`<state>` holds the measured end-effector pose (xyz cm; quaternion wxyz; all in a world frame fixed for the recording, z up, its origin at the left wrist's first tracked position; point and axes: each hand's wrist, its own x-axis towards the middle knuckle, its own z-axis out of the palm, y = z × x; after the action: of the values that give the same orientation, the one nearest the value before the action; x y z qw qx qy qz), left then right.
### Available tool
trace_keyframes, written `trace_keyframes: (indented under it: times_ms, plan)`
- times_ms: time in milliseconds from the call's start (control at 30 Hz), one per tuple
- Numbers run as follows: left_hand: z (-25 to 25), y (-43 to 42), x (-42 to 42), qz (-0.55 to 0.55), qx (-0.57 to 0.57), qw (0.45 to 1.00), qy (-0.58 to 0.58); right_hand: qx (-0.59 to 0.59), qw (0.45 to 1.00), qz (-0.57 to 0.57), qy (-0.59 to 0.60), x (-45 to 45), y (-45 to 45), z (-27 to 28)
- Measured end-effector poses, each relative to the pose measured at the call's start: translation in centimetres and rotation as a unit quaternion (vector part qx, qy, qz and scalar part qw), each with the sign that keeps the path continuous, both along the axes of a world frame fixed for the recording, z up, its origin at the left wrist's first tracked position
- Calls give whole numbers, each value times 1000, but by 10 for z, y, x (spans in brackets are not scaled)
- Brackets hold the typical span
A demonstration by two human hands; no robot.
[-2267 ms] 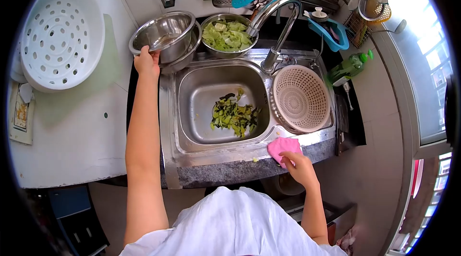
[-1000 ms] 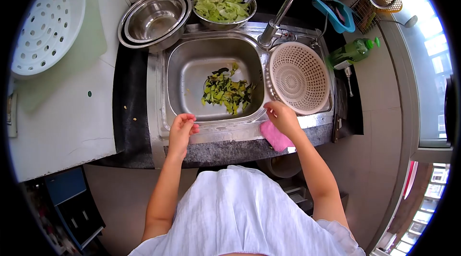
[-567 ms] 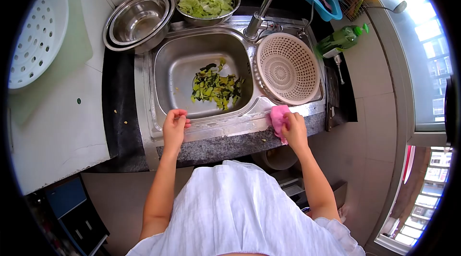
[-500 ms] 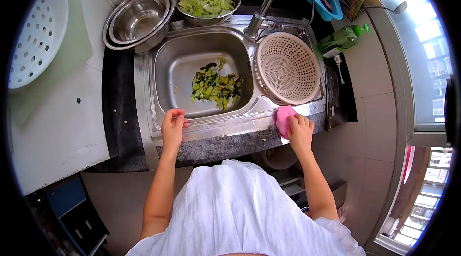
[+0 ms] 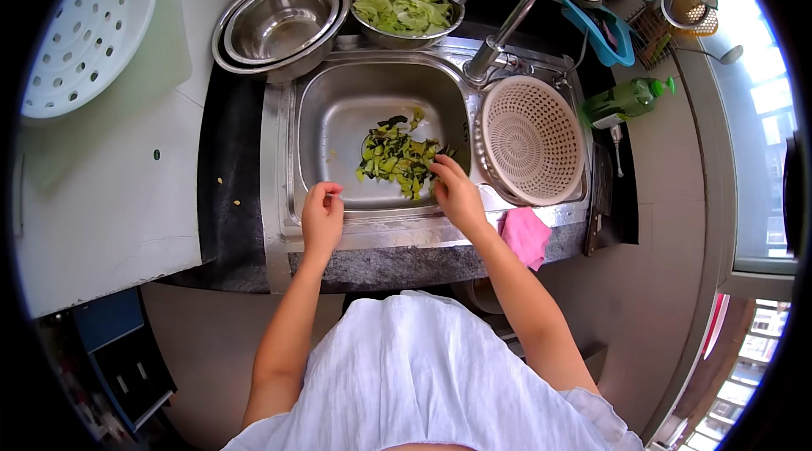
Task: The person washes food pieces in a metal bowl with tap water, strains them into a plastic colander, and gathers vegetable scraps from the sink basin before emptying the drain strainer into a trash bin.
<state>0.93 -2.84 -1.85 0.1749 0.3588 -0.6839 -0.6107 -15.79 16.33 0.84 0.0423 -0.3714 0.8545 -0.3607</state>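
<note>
Chopped green and dark vegetable scraps lie on the floor of the steel sink. My right hand is over the sink's front right part, fingers apart and bent, beside the scraps; no object shows in it. At the sink's front left edge my left hand is closed with its fingers curled together, and what it may hold is hidden. A pink cloth lies on the front rim at the right, apart from both hands.
A beige colander sits right of the sink under the faucet. Nested steel bowls and a bowl of lettuce stand behind. At right are a green bottle and a cleaver.
My right hand has let go of the pink cloth and moved left over the sink. The cloth now lies flatter on the rim. The camera view has shifted slightly.
</note>
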Motion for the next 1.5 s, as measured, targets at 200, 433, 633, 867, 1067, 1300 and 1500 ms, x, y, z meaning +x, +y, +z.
trace_keyframes:
  times_ms: [200,433,633,867,1067,1300,1500]
  plan:
    - [-16,9,-11,-60,-385,916,-93,232,970,29,-69,-63,-38,-73]
    - [-10,9,-15,-82,-390,911,-108,333,936,102,46,-133,-114,-150]
    - [-12,9,-16,-79,-407,904,-107,399,906,142,7,-100,-116,-162]
    - [-13,9,-15,-88,-409,902,-105,534,773,265,-219,-35,-73,-145]
    - [-13,10,-15,-78,-408,903,-111,449,711,327,-433,-51,-80,-111]
    - [-11,10,-17,-73,-409,902,-114,344,740,374,-441,-55,-69,-93]
    - [-15,11,-17,-75,-416,899,-114,283,713,338,-544,-61,-58,-84]
